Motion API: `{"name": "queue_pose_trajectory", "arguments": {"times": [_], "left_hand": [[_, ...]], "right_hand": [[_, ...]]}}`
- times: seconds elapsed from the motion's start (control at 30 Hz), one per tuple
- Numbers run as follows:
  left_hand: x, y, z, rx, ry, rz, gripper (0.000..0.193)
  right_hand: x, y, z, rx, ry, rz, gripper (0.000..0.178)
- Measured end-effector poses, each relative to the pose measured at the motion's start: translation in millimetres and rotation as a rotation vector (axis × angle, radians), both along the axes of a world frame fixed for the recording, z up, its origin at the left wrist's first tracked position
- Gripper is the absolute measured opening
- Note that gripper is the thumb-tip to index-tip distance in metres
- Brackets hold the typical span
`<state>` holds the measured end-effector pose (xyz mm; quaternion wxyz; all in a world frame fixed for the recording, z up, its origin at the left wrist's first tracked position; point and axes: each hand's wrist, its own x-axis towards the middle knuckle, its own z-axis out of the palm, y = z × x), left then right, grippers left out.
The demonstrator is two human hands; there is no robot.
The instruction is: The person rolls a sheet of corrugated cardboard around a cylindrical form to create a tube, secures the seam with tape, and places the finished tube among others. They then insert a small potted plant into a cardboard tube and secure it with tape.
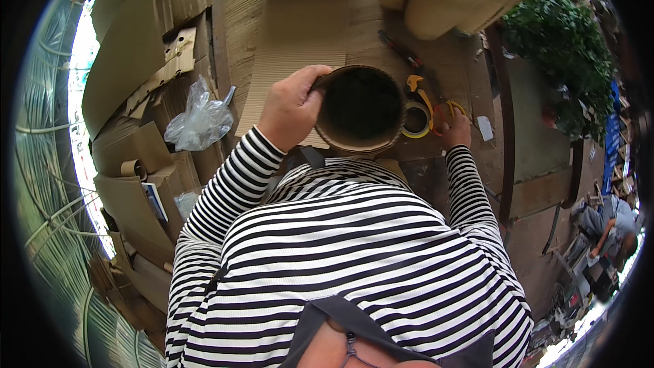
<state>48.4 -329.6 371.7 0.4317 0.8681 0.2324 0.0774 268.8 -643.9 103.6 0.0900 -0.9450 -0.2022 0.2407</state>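
Note:
My left hand point(289, 108) grips the rim of an upright cardboard tube point(396, 138), thumb over the edge and fingers round the outer side. Dark green stuff, perhaps foliage, shows inside the tube. To the right, my right hand point(455, 131) is closed at the orange-red and yellow handles of a pair of scissors point(439, 110) lying by the table's near edge; its fingertips are partly hidden. Between tube and scissors lies a roll of yellow tape point(428, 129). A yellow-handled cutter point(414, 82) rests just beyond the roll.
Corrugated cardboard point(300, 34) unrolls across the table beyond the tube. Tall cardboard tubes point(436, 7) stand at the far right, beside leafy green cuttings point(562, 37). A red-and-black hand tool point(402, 51) lies in front of them. Left are cardboard scraps point(129, 61) and a clear plastic bag point(199, 119).

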Motion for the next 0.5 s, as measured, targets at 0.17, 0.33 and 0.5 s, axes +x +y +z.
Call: {"name": "queue_pose_trajectory", "arguments": {"times": [0.17,0.33,0.5], "left_hand": [[16.3,4.5,4.3,0.008,0.040,-0.012,0.046],[21.9,-2.8,4.0,-0.223,0.068,0.040,0.052],[24.5,-2.1,-2.8,-0.192,-0.018,-0.088,0.067]], "right_hand": [[-0.1,-0.8,-41.4,-0.158,-0.143,0.086,0.083],[11.3,14.8,-8.8,-0.231,-0.004,0.155,0.088],[33.7,4.9,-3.9,-0.248,0.140,0.009,0.083]]}}
